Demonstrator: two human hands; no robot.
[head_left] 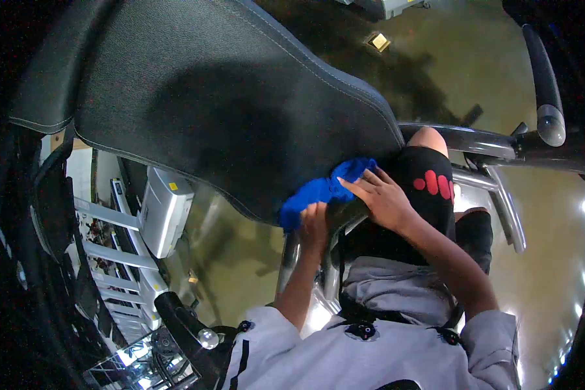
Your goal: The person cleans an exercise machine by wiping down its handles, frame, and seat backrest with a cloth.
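A blue cloth [311, 194] lies bunched along the lower right edge of a large black padded seat [240, 97] with stitched seams. My left hand [313, 224] is on the cloth's left part, its fingers curled over the cloth at the pad's edge. On the cloth's right part rests my right hand [380, 196], fingers spread, with the fingertips touching the cloth near the pad's corner. The palms of both hands are hidden from view.
Grey metal tubes [468, 140] of the frame run right of the pad, with a black-gripped handle [545, 84] above. My knee in black shorts [429, 175] is beside them. White-grey machines [166, 211] stand at the left; a black lever [182, 318] is lower left.
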